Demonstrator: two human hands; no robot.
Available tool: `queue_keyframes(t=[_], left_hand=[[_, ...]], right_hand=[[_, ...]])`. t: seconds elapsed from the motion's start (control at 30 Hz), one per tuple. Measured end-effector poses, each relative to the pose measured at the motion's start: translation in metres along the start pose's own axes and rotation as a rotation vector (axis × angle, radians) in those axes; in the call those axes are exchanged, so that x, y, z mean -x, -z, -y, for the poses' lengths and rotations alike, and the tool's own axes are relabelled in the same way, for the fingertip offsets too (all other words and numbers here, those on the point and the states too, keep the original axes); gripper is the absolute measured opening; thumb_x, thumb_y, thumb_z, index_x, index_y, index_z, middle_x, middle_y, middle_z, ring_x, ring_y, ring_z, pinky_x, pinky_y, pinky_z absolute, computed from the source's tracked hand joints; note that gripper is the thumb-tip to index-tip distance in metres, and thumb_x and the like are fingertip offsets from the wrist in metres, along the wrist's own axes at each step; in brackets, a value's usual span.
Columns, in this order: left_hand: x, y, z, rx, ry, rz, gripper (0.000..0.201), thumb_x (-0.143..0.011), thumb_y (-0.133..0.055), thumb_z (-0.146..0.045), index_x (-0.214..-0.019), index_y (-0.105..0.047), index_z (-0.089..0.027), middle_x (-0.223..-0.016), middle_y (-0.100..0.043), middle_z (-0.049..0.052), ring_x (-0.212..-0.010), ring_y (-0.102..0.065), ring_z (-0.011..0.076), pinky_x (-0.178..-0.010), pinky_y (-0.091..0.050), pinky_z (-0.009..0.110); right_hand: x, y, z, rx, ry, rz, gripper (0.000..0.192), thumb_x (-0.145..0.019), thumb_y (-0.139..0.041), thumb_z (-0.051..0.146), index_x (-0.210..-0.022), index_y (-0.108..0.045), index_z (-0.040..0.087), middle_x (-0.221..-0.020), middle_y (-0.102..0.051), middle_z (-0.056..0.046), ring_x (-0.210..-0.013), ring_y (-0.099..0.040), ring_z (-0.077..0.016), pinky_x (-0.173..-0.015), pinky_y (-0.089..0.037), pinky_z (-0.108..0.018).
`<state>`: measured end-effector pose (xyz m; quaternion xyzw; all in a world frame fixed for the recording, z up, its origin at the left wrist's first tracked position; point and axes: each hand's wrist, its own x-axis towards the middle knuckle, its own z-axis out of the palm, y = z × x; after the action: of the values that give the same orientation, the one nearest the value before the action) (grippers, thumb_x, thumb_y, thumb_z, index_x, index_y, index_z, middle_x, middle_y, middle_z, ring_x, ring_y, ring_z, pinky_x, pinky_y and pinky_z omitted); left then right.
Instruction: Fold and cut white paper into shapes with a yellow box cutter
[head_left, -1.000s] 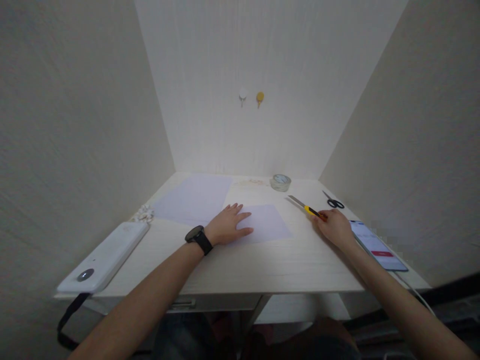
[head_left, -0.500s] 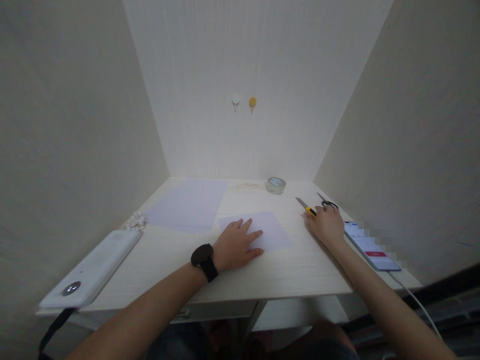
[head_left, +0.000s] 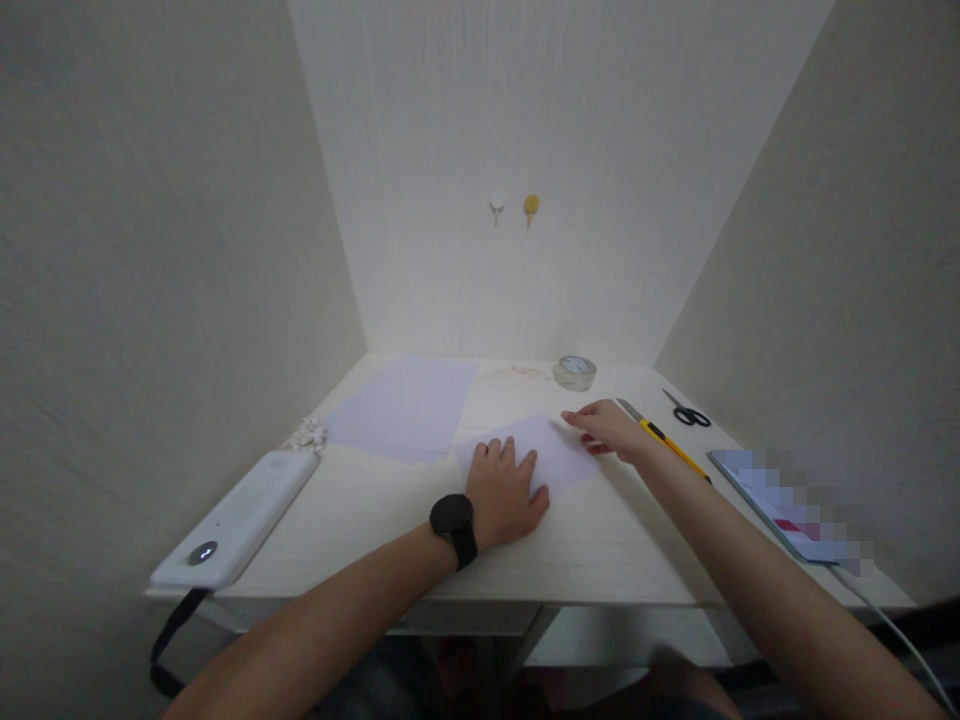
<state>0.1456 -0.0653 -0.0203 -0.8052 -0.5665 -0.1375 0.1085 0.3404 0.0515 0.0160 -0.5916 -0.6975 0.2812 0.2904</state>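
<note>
A small pale sheet of paper (head_left: 562,465) lies on the white desk (head_left: 390,520) in front of me. My left hand (head_left: 506,492), with a black watch at its wrist, rests spread on the sheet's left part. Over the sheet's right edge is my right hand (head_left: 604,430), fingers stretched out and apart; whether they touch the paper I cannot tell. Just right of that hand lies a yellow utility knife (head_left: 675,450) with its blade out, partly behind my forearm. Black-handled scissors (head_left: 686,412) lie farther right.
Larger pale sheets (head_left: 409,405) lie at the back left. A roll of clear tape (head_left: 575,373) sits near the back wall. A white device (head_left: 240,520) with a black strap is at left, beside a small white clump (head_left: 307,435). A plugged-in phone (head_left: 780,505) lies at right.
My right hand has left the utility knife and moved left to the small sheet; the knife now lies on the desk. My left hand stays on the paper. The view has shifted slightly.
</note>
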Motion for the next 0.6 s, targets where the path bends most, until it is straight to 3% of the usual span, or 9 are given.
queue_keyframes(t=[0.17, 0.27, 0.37, 0.53, 0.6], left_hand=[[0.003, -0.001, -0.001, 0.000, 0.013, -0.020, 0.058, -0.092, -0.039, -0.052, -0.133, -0.058, -0.016, -0.135, -0.055, 0.021, -0.114, -0.049, 0.0380, -0.094, -0.035, 0.053], [0.005, -0.001, -0.004, -0.001, 0.023, -0.046, 0.054, -0.092, -0.041, -0.049, -0.130, -0.059, -0.014, -0.134, -0.055, 0.021, -0.115, -0.050, 0.0372, -0.095, -0.035, 0.052], [0.003, 0.004, 0.001, 0.031, 0.018, -0.074, 0.060, -0.094, -0.038, -0.054, -0.132, -0.058, -0.013, -0.136, -0.054, 0.022, -0.117, -0.050, 0.0383, -0.096, -0.035, 0.054], [-0.019, 0.019, 0.047, 0.225, 0.080, -0.180, 0.064, -0.096, -0.037, -0.052, -0.140, -0.049, -0.006, -0.144, -0.047, 0.024, -0.130, -0.045, 0.0364, -0.105, -0.033, 0.051], [-0.029, 0.019, 0.068, 0.489, 0.115, -0.091, 0.063, -0.094, -0.041, -0.053, -0.137, -0.052, -0.008, -0.136, -0.057, 0.021, -0.122, -0.054, 0.0314, -0.100, -0.041, 0.042]], right_hand=[[-0.003, 0.000, 0.008, -0.027, -0.115, 0.208, 0.034, -0.076, -0.071, 0.046, -0.077, -0.071, 0.013, -0.058, -0.064, -0.005, -0.053, -0.057, -0.0143, -0.047, -0.040, -0.024], [-0.003, -0.006, 0.008, -0.040, -0.148, 0.207, 0.027, -0.067, -0.078, 0.031, -0.085, -0.071, 0.013, -0.067, -0.069, -0.005, -0.059, -0.061, -0.0151, -0.050, -0.042, -0.022], [-0.003, -0.007, 0.005, -0.127, -0.134, 0.196, 0.033, -0.060, -0.080, 0.023, -0.090, -0.070, 0.013, -0.072, -0.070, -0.006, -0.061, -0.062, -0.0155, -0.053, -0.045, -0.023], [-0.004, 0.010, 0.000, -0.369, 0.014, 0.362, 0.049, -0.060, -0.083, 0.037, -0.102, -0.068, 0.015, -0.083, -0.073, -0.008, -0.065, -0.065, -0.0173, -0.058, -0.048, -0.026], [-0.006, 0.014, 0.003, -0.423, 0.080, 0.455, 0.054, -0.061, -0.083, 0.040, -0.107, -0.068, 0.016, -0.088, -0.074, -0.008, -0.069, -0.067, -0.0184, -0.062, -0.050, -0.027]])
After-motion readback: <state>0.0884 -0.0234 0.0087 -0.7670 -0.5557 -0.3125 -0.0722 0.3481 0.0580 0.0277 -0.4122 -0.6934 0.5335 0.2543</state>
